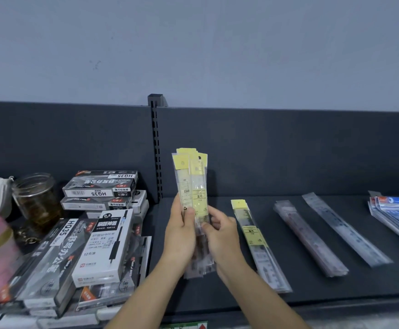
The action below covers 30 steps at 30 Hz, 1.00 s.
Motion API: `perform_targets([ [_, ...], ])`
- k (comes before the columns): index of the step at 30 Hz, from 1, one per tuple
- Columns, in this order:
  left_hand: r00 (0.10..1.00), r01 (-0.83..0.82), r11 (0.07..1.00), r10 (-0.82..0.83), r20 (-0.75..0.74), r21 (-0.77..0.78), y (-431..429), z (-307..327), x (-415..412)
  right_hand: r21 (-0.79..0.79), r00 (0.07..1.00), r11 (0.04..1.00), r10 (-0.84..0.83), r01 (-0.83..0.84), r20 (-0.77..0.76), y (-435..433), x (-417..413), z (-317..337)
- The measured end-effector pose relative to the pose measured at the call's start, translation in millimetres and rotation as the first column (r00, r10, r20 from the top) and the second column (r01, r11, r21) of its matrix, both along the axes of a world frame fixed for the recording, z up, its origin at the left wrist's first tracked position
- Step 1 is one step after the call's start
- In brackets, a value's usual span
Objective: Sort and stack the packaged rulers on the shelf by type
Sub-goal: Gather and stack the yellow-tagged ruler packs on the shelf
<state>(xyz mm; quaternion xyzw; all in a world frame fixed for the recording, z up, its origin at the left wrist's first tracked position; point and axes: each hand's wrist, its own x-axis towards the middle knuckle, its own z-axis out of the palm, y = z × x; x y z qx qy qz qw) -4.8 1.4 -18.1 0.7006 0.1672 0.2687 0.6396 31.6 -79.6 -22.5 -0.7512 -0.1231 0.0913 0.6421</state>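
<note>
Your left hand (181, 233) grips a fanned bundle of yellow-topped rulers (191, 184), with the thumb laid across the front. Your right hand (219, 236) sits just beside it and pinches the lower part of the same bundle with its fingertips, so both hands are close together and clamped on the packets. You hold the bundle upright above the dark shelf (217, 293), its yellow header cards at the top and the clear sleeves hanging below your palms.

On the shelf to your right lies a single yellow-labelled ruler pack (255, 238), angled away from you. Further right come a dark reddish ruler pile (310, 238), then a clear grey ruler pack (345, 231), each apart from the next. A stack of blue-and-white packs (393, 210) lies at the far right edge.

To your left, beyond the slotted upright post (156, 148), pen boxes (103, 245) are heaped loosely. A glass jar (37, 200) stands behind them.
</note>
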Motion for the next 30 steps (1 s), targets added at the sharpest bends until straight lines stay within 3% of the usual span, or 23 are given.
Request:
perform_targets([
  [4,0.996,0.073,0.99,-0.079,0.039,0.123,-1.1,8.1,-3.7,0.132,0.995,0.986,0.099,-0.099,0.005,-4.7,-0.6,5.6],
  [6,0.989,0.092,0.977,-0.111,0.095,0.191,1.6,12.1,-4.4,0.191,0.983,0.968,0.144,-0.163,0.112,-10.5,-2.2,14.5],
  [11,0.981,0.102,0.942,-0.149,0.125,0.32,9.5,12.5,-5.6,0.084,0.93,0.98,0.139,-0.178,0.34,-14.6,-1.5,13.3],
  [17,0.987,0.117,0.967,-0.139,0.082,0.226,10.1,-6.7,-7.6,0.104,0.948,0.98,0.134,-0.17,0.288,-9.2,-4.6,-3.6],
  [22,0.986,0.086,0.993,-0.096,0.136,0.08,-3.0,-13.1,-17.4,0.239,0.956,0.937,0.208,-0.256,0.206,-2.6,-14.8,-2.5],
  [25,0.988,0.068,0.992,-0.082,0.13,0.106,-5.0,-16.5,-21.4,0.293,0.955,0.912,0.25,-0.288,0.161,0.9,-18.6,-3.5],
  [30,0.993,0.054,0.98,-0.072,0.089,0.193,-0.3,-15.7,-22.3,0.256,0.95,0.917,0.276,-0.306,0.149,-0.6,-18.7,-2.8],
])
